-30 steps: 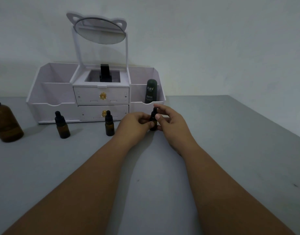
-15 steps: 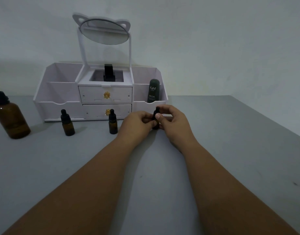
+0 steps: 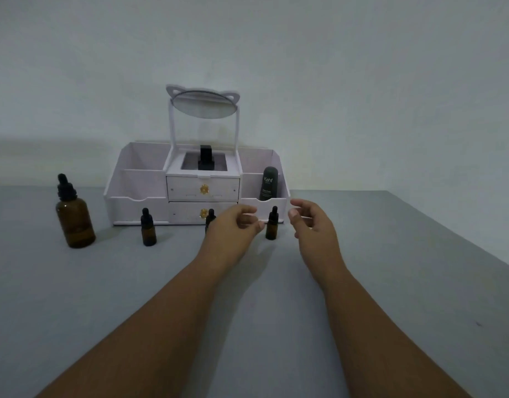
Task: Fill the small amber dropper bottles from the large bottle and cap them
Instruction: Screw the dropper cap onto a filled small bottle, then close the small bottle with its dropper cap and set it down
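Left hand [image 3: 233, 229] and right hand [image 3: 312, 225] hang loosely curled, holding nothing; the capped dropper bottle [image 3: 272, 225] stands upright between them, nearer the left hand.

The large amber bottle [image 3: 75, 222] stands upright at far left, black dropper cap fitted. To its right, upright and capped in a row: left small bottle [image 3: 148, 232], middle small bottle [image 3: 210, 218] (partly hidden), right small bottle [image 3: 272, 225].

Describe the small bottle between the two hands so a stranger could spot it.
Start at the white mirrored organiser on the grey table. Before its right end stands a small amber dropper bottle, black-capped. It is the rightmost of three, the only one flanked by the left hand and right hand.
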